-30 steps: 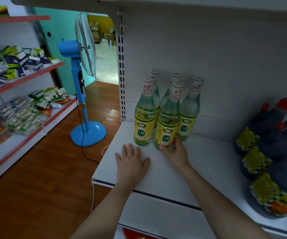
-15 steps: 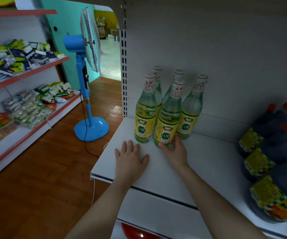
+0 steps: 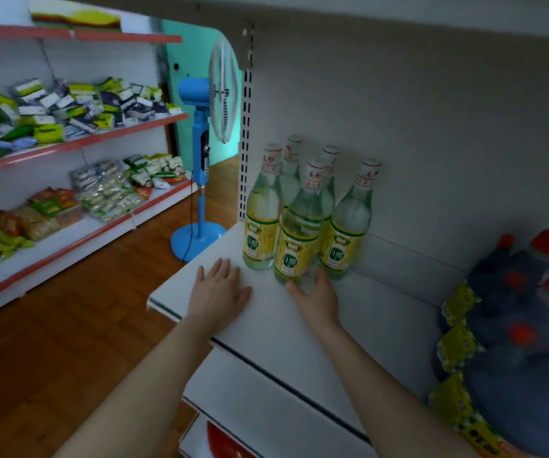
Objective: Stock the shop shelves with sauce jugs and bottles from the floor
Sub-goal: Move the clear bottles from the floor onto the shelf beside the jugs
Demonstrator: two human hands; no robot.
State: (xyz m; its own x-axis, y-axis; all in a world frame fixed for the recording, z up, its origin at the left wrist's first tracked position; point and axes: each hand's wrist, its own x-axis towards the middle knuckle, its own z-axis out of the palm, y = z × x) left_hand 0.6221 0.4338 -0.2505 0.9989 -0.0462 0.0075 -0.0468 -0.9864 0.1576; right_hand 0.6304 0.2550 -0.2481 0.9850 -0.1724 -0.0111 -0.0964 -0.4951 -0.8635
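**Right hand (image 3: 316, 294) at the foot of the front bottle (image 3: 296, 241), left hand (image 3: 221, 289) flat on the shelf (image 3: 299, 332)**

Five clear bottles (image 3: 345, 233) with yellow and green labels and white and red caps stand upright in a tight group at the left end of the white shelf, close to its grey back panel (image 3: 431, 127). The front bottle is the nearest of them to the person. The right hand reaches in from below and cups its base. The thumb lies on the left of the base and the fingers curl round the right, between this bottle and its right-hand neighbour. The picture is blurred there, so how firmly it grips cannot be told.

The left hand lies palm down on the shelf, fingers straight and slightly spread, holding nothing. It is just left of the right hand, and its fingertips are near the foot of the leftmost bottle without touching it.

Dark jugs (image 3: 514, 312) with orange caps and yellow labels are packed together at the right end of the same shelf, well apart from both hands.

A blue standing fan (image 3: 200, 160) is on the wooden floor (image 3: 51, 342) beyond the shelf's left end. Red-edged shelves across the aisle hold packets (image 3: 68, 107).
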